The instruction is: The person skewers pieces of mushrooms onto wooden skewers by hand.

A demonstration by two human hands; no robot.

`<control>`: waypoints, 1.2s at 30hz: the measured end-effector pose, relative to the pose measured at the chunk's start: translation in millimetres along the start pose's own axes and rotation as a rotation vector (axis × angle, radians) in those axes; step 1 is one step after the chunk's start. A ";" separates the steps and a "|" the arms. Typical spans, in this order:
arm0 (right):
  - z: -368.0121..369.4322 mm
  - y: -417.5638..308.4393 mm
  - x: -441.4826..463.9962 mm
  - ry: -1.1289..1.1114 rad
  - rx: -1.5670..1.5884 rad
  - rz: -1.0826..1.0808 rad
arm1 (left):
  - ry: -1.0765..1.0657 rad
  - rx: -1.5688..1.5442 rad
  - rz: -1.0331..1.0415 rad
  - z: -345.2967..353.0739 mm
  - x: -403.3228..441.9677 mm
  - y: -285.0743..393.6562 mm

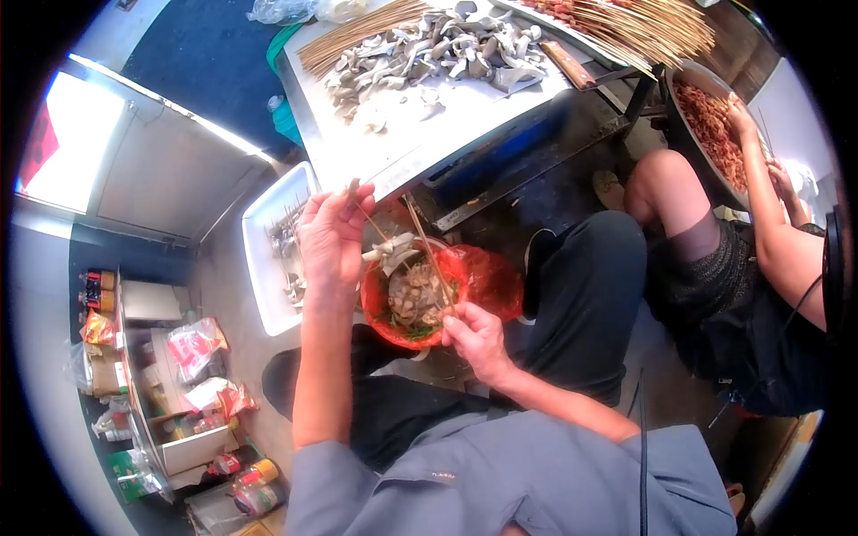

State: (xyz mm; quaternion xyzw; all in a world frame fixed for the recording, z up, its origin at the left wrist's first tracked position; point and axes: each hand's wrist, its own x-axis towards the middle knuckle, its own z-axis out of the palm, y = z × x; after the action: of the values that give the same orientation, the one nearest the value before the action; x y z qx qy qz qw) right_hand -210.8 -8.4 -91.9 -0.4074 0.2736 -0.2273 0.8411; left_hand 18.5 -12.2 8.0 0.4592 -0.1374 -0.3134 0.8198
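Raised near the table's front edge, my left hand (331,237) is closed, with a thin wooden skewer running down from its fingers. Grey-white mushroom pieces (391,255) sit around that skewer's lower part, above a red-lined bucket (374,304). My right hand (478,339) pinches the lower end of wooden skewers (429,250) at the bucket's right side; they slant up and left toward the table. Inside the bucket lie pale scraps (416,295) and some green bits. Whether the right hand's skewers carry food I cannot tell.
A white tub (259,259) holding loaded skewers stands left. On the metal table (335,147) are a mushroom pile (438,54), bare skewers (357,34) and a wooden-handled knife (567,64). At right, another person's hands (742,121) touch a basin of meat (706,116). A cluttered shelf (188,447) stands left.
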 end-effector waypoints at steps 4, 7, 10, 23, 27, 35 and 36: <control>0.6 -0.4 -0.5 0.004 0.002 -0.004 | 0.021 -0.015 0.011 0.9 -3.7 -1.1; 0.0 -1.5 -0.8 0.013 -0.020 0.023 | -0.003 -0.015 0.025 -0.1 -5.1 -3.8; 1.2 -3.7 -1.5 0.025 -0.044 0.015 | 0.019 0.023 0.075 -0.8 -7.7 -5.4; -1.3 -0.8 -3.9 0.007 -0.039 0.045 | -0.118 0.263 0.030 -11.4 -9.6 0.2; -2.0 2.6 -4.5 0.013 -0.043 0.050 | -0.150 0.356 -0.033 -12.1 -8.6 8.6; 0.1 -6.6 -4.1 0.033 -0.097 -0.029 | -0.181 0.512 -0.189 -11.8 -27.4 -4.3; -0.9 -6.0 -3.7 0.035 -0.091 -0.008 | -0.163 0.487 -0.177 -15.0 -27.6 -8.1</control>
State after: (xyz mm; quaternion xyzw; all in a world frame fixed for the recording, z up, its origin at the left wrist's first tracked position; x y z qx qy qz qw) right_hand -215.1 -10.1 -86.4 -0.4423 0.2965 -0.2251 0.8160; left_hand 2.0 12.4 -5.2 0.6264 -0.2336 -0.3773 0.6408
